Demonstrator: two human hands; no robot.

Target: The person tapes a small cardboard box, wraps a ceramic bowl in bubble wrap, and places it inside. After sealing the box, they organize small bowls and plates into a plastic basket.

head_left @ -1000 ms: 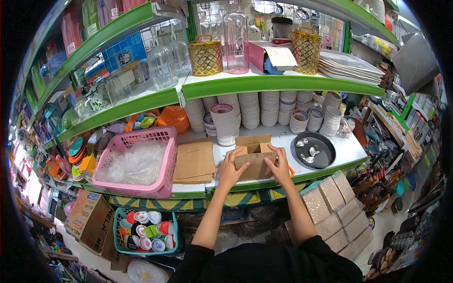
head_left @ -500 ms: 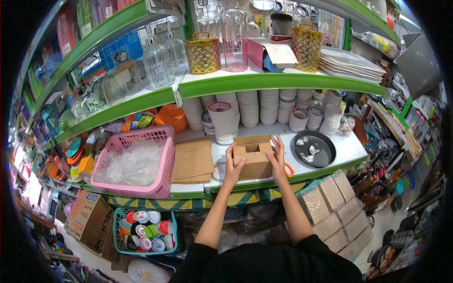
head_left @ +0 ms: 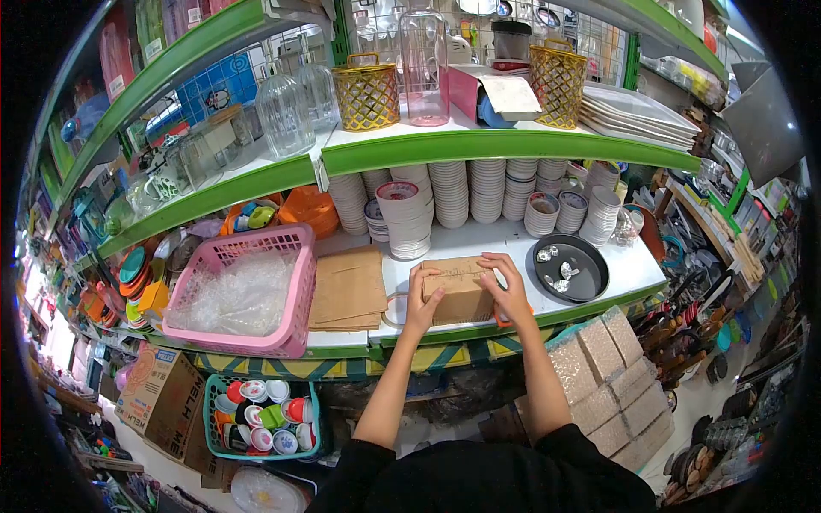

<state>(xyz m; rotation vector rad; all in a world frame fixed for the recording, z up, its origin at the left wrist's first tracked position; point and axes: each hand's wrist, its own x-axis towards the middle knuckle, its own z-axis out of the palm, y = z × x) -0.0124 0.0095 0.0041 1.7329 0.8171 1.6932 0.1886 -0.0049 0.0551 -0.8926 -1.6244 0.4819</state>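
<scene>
A small brown cardboard box (head_left: 459, 292) stands on the white shelf with its top flaps folded down. My left hand (head_left: 421, 301) grips its left side, thumb on the front face. Around its right side is my right hand (head_left: 508, 292), fingers over the top edge and thumb at the front corner. An orange loop (head_left: 503, 319), partly hidden by the right hand, lies beside the box. Left of it is a pale ring (head_left: 395, 309), partly covered by my left hand. A black round pan (head_left: 590, 286) holding several shiny silver pieces (head_left: 564, 272) sits to the right.
Flat cardboard sheets (head_left: 348, 291) and a pink basket (head_left: 304, 295) of clear plastic bags are on the left. Stacked white bowls (head_left: 449, 197) line the back under a green-edged shelf (head_left: 513, 147). Below are a teal basket (head_left: 261, 379) of cups and bubble-wrapped packs (head_left: 611, 385).
The box's top flaps were standing open and are now folded down. My right hand has moved from the raised flap onto the closed top edge. My left hand stays at the left side.
</scene>
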